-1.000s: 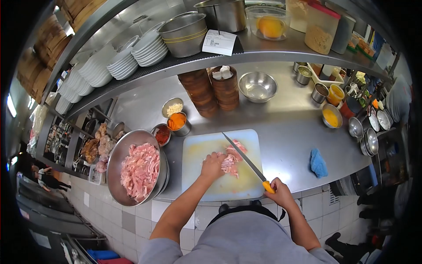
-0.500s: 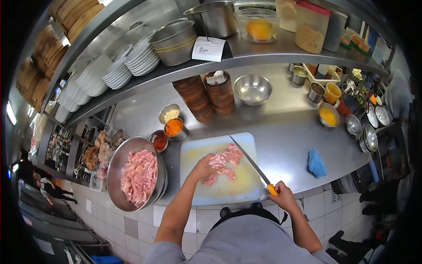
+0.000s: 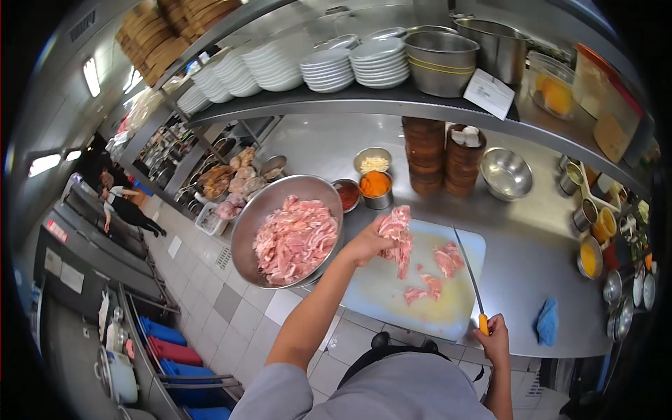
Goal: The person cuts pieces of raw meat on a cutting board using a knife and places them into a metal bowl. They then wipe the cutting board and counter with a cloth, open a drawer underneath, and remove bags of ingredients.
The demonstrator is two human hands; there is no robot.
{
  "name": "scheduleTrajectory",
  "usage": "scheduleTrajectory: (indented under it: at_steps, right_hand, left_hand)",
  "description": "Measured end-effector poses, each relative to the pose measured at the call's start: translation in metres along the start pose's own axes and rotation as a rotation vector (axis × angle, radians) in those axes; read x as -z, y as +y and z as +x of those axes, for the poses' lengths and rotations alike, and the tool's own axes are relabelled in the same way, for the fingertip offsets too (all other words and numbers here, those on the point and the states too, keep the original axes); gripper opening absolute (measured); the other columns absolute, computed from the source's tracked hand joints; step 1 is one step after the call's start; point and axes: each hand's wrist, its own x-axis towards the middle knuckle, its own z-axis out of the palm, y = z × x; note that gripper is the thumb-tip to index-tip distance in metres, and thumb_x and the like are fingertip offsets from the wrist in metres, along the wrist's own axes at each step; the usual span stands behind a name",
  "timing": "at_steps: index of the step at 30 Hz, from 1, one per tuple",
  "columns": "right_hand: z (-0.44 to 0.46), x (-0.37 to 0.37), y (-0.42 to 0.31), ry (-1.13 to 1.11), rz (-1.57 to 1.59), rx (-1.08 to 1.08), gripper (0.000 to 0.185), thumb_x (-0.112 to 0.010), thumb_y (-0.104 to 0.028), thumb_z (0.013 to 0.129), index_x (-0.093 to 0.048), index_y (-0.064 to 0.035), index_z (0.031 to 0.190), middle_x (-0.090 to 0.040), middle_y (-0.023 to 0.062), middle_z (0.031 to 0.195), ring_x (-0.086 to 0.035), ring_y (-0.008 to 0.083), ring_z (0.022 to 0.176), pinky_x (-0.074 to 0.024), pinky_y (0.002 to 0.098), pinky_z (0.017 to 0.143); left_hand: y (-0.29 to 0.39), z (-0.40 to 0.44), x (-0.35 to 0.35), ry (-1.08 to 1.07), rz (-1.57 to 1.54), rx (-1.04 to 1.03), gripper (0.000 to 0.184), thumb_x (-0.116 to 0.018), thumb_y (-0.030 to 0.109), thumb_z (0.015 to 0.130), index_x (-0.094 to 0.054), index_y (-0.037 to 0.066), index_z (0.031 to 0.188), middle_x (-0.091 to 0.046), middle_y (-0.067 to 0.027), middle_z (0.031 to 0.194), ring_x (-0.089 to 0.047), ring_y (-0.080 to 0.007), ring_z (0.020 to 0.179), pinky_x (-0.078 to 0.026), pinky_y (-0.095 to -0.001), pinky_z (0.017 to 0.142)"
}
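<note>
My left hand [image 3: 369,243] is closed on a clump of sliced raw meat [image 3: 397,238], lifted over the left part of the cutting board [image 3: 360,288]. In my right hand [image 3: 495,339] is a long knife [image 3: 470,274], gripped by its yellow handle, its blade slanting along the board's right side. A few more meat pieces [image 3: 448,260] lie on the board, close to the blade. Left of my left hand stands a big steel bowl [image 3: 241,234], heaped with cut raw meat [image 3: 294,241].
Small containers of chopped garlic [image 3: 374,164], orange slices [image 3: 375,184] and red sauce [image 3: 347,194] stand behind the bowl. Wooden steamer stacks [image 3: 424,157] and an empty steel bowl [image 3: 506,173] are farther back. A blue cloth [image 3: 547,322] lies right. A shelf [image 3: 336,106] with stacked plates runs overhead.
My left hand has picked up meat from the board and moved it left toward the big bowl. The view has swung left. The knife stays in my right hand.
</note>
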Motion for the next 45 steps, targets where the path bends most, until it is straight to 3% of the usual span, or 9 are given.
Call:
scheduleTrajectory:
  at_steps: [8, 13, 16, 24, 28, 31, 33, 39, 45]
  right_hand:
    - [0.018, -0.01, -0.01, -0.048, 0.083, 0.016, 0.045, -0.084, -0.002, 0.074, -0.043, -0.0063, 0.092, -0.055, 0.0049, 0.078, -0.052, 0.0137, 0.071, -0.0477, 0.0312, 0.065]
    - [0.014, -0.013, -0.007, -0.068, 0.075, 0.006, 0.047, -0.081, 0.004, 0.074, -0.039, -0.0088, 0.092, -0.05, 0.0008, 0.08, -0.049, 0.0094, 0.072, -0.0445, 0.027, 0.064]
    - [0.012, -0.014, -0.005, -0.06, 0.073, 0.009, 0.047, -0.082, 0.003, 0.074, -0.039, -0.0088, 0.092, -0.049, 0.0008, 0.08, -0.048, 0.01, 0.073, -0.0439, 0.0272, 0.065]
    - [0.014, -0.007, -0.001, -0.065, -0.005, -0.007, 0.047, -0.083, 0.0, 0.075, -0.041, -0.0078, 0.094, -0.051, 0.0014, 0.083, -0.048, 0.0109, 0.076, -0.0448, 0.0283, 0.068]
    - [0.008, -0.001, -0.016, -0.034, 0.014, 0.025, 0.048, -0.084, -0.012, 0.078, -0.05, -0.0028, 0.11, -0.067, 0.011, 0.09, -0.065, 0.019, 0.082, -0.0536, 0.0336, 0.075]
    - [0.003, 0.008, -0.035, -0.107, -0.048, -0.037, 0.06, -0.08, -0.014, 0.083, -0.055, -0.0124, 0.138, -0.071, 0.0139, 0.094, -0.069, 0.0243, 0.084, -0.0554, 0.0347, 0.08]
    - [0.002, 0.011, -0.042, -0.072, -0.076, -0.051, 0.058, -0.078, -0.015, 0.084, -0.057, -0.0137, 0.138, -0.071, 0.0145, 0.096, -0.07, 0.0247, 0.086, -0.0555, 0.0348, 0.081]
    - [0.021, 0.031, -0.041, -0.02, -0.172, -0.044, 0.051, -0.071, -0.022, 0.084, -0.064, -0.0144, 0.134, -0.073, 0.0182, 0.107, -0.071, 0.0338, 0.093, -0.0562, 0.0383, 0.085]
    - [0.021, 0.003, -0.042, -0.238, -0.412, 0.081, 0.054, -0.069, -0.023, 0.083, -0.063, -0.0231, 0.136, -0.073, 0.0158, 0.112, -0.069, 0.0358, 0.1, -0.0551, 0.043, 0.089]
  left_hand:
    - [0.134, -0.076, 0.057, 0.047, 0.052, -0.237, 0.084, -0.067, 0.001, 0.081, -0.029, 0.01, 0.156, -0.067, -0.0163, 0.128, -0.07, -0.0262, 0.111, -0.062, -0.0411, 0.081]
    - [0.166, -0.134, 0.117, 0.29, 0.47, -0.026, 0.085, -0.075, 0.01, 0.079, -0.039, 0.009, 0.155, -0.064, -0.0181, 0.135, -0.067, -0.0281, 0.116, -0.057, -0.0429, 0.094]
    - [0.123, -0.147, 0.171, 0.219, 1.057, 0.201, 0.079, -0.079, 0.02, 0.079, -0.049, 0.007, 0.15, -0.063, -0.0188, 0.137, -0.062, -0.0289, 0.125, -0.049, -0.0407, 0.105]
    - [0.051, -0.162, 0.149, 0.414, 0.77, 0.23, 0.068, -0.077, 0.02, 0.084, -0.054, 0.007, 0.146, -0.061, -0.0193, 0.14, -0.058, -0.0312, 0.129, -0.046, -0.0393, 0.108]
    - [0.054, -0.148, 0.06, 0.829, 1.033, -0.434, 0.044, -0.072, 0.009, 0.089, -0.062, 0.003, 0.131, -0.064, -0.015, 0.133, -0.062, -0.0285, 0.12, -0.05, -0.0396, 0.1]
    - [0.006, -0.131, 0.004, 0.454, 0.952, -0.397, 0.05, -0.075, 0.013, 0.088, -0.06, 0.004, 0.135, -0.063, -0.0156, 0.134, -0.062, -0.0293, 0.122, -0.05, -0.0392, 0.102]
    - [-0.039, -0.112, -0.038, 0.204, 1.002, -0.418, 0.054, -0.079, 0.018, 0.086, -0.06, 0.005, 0.134, -0.061, -0.0181, 0.136, -0.06, -0.0329, 0.125, -0.048, -0.0429, 0.105]
    - [-0.174, -0.069, -0.073, 0.091, 1.2, -0.272, 0.079, -0.086, 0.035, 0.078, -0.052, 0.012, 0.146, -0.04, -0.0194, 0.158, -0.03, -0.0419, 0.15, -0.024, -0.0605, 0.12]
    - [-0.193, -0.046, -0.063, 0.222, 1.217, -0.382, 0.094, -0.088, 0.042, 0.074, -0.044, 0.007, 0.15, -0.031, -0.0204, 0.162, -0.025, -0.0435, 0.152, -0.023, -0.0607, 0.12]
